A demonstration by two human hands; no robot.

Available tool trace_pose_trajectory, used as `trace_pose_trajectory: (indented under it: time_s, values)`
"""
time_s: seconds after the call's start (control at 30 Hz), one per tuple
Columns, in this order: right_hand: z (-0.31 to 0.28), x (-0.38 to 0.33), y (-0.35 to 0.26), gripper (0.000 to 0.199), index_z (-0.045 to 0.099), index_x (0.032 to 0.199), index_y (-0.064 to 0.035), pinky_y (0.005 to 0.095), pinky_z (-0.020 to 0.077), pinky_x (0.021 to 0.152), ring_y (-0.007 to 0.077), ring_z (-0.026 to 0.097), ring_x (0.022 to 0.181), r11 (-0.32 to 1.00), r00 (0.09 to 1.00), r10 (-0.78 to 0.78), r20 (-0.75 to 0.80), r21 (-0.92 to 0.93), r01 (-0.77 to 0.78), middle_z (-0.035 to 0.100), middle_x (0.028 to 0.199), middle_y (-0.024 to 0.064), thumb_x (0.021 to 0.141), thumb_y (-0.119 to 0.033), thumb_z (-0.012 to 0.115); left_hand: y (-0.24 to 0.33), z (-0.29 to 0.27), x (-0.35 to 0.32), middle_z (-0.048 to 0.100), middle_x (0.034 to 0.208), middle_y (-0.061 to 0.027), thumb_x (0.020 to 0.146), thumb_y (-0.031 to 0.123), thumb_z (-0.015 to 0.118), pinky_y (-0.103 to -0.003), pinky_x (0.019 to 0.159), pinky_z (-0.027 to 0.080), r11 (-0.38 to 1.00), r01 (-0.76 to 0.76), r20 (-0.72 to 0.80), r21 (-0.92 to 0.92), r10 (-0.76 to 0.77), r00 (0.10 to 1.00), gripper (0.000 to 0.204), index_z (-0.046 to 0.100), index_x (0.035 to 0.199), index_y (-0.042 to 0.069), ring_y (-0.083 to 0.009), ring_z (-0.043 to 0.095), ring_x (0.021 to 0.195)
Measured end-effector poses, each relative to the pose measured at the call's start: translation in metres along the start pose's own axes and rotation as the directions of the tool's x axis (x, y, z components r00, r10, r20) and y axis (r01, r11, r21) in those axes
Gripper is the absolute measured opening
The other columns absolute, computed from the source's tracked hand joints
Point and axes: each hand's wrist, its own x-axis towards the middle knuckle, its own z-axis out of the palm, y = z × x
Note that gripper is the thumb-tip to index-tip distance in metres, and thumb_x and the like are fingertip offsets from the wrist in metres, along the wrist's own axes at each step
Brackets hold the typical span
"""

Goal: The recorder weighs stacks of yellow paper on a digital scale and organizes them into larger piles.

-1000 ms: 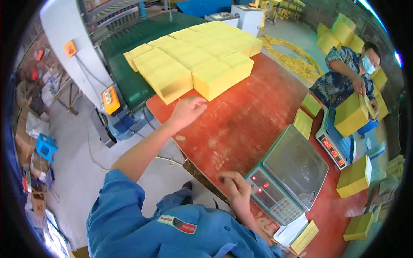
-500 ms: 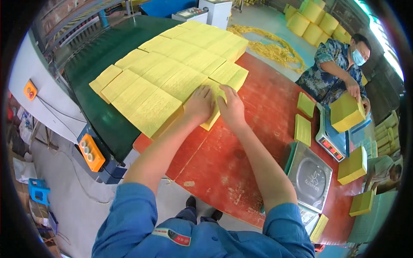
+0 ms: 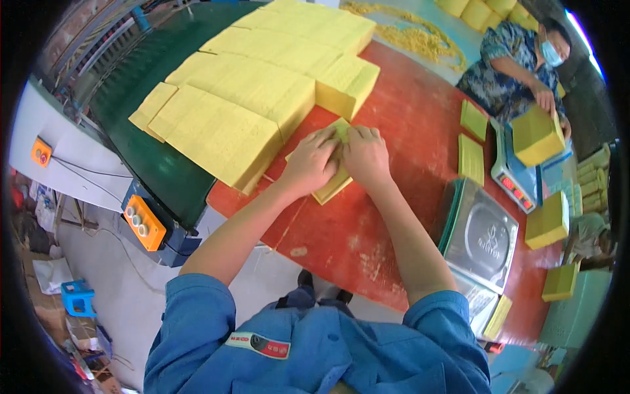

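Observation:
Both hands are on one stack of yellow paper (image 3: pixel 333 188), which lies on the red tabletop (image 3: pixel 357 240) apart from the larger block. My left hand (image 3: pixel 310 161) is closed over its left side, fingers bent across the top. At the right side, my right hand (image 3: pixel 367 155) grips it with curled fingers, close beside the left one. Much of the stack is hidden under the hands. Beyond them, rows of yellow paper stacks (image 3: pixel 223 131) stand packed together, partly on a green belt (image 3: pixel 141 111) and partly on the red table.
To the right stand a scale with a steel plate (image 3: pixel 484 246) and a second scale (image 3: pixel 515 187) with red digits. A masked co-worker (image 3: pixel 518 65) holds a yellow stack (image 3: pixel 538 134) on the second scale. An orange button box (image 3: pixel 144 222) sits at the belt's near corner.
My hands have drawn one yellow stack away from the block, toward me, leaving a gap at its near edge. The head view has tilted down slightly.

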Motion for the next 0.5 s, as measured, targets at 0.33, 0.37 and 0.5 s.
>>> trace_pose_trajectory:
  time_s: [0.33, 0.37, 0.5]
  values:
    - [-0.153, -0.312, -0.066, 0.022, 0.062, 0.107, 0.0034, 0.0332, 0.0486, 0.087, 0.0253, 0.063, 0.096, 0.499, 0.694, 0.717, 0.055, 0.656, -0.567, 0.065, 0.103, 0.0148, 0.087, 0.008, 0.054, 0.171, -0.031, -0.111, 0.039, 0.147, -0.0229, 0.077, 0.026, 0.067, -0.052, 0.109, 0.035, 0.944, -0.243, 0.375, -0.222, 0.313, 0.873, 0.059, 0.053, 0.128, 0.000, -0.0419, 0.040, 0.134]
    - [-0.152, -0.348, -0.074, 0.024, 0.061, 0.112, 0.0030, 0.0337, 0.0488, 0.088, 0.0257, 0.063, 0.099, 0.296, 0.622, 0.721, 0.307, 0.675, -0.676, 0.065, 0.107, 0.0146, 0.089, 0.005, 0.053, 0.179, -0.030, -0.110, 0.038, 0.149, -0.0228, 0.077, 0.025, 0.067, -0.053, 0.109, 0.034, 0.967, -0.196, 0.384, -0.161, 0.244, 0.890, 0.060, 0.052, 0.131, 0.001, -0.0417, 0.040, 0.134]
    - [-0.106, -0.398, -0.077, 0.036, 0.054, 0.129, 0.0030, 0.0366, 0.0457, 0.098, 0.0274, 0.058, 0.116, -0.722, 0.286, 0.341, 0.895, 0.445, -0.529, 0.059, 0.128, 0.0149, 0.096, -0.009, 0.052, 0.196, -0.024, -0.113, 0.033, 0.152, -0.0229, 0.079, 0.023, 0.067, -0.053, 0.108, 0.032, 0.994, -0.035, 0.419, -0.103, 0.075, 0.905, 0.065, 0.048, 0.138, 0.005, -0.0427, 0.039, 0.133]
